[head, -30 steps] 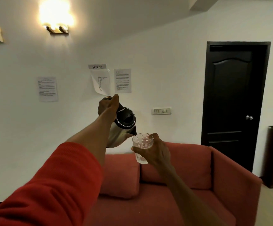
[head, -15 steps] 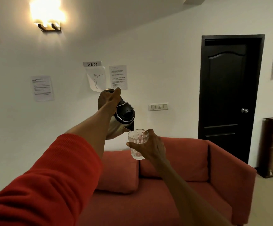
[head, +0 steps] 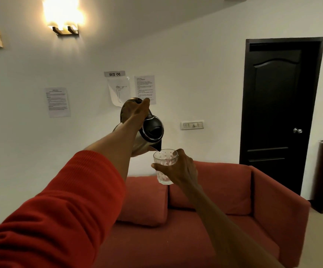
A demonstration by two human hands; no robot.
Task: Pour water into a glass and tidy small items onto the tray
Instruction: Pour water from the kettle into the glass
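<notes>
Pouring's happening: left hand [head: 135, 113] is gripping the tilted steel-and-black electric kettle [head: 150, 132], spout just above the patterned clear glass tumbler [head: 165, 165] the right hand [head: 180, 169] is clutching. Can't see water yet; no tray in sight, tidying's still left.

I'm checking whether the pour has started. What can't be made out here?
- Water stream or level: glass too small and patterned, head view.
- Kettle handle: hidden by the left hand.
- Glass's far side: covered by the right hand.
- Tray: outside the frame.

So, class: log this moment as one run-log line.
step: pouring | left hand: holds kettle, tilted | right hand: holds glass | spout: over rim
</notes>
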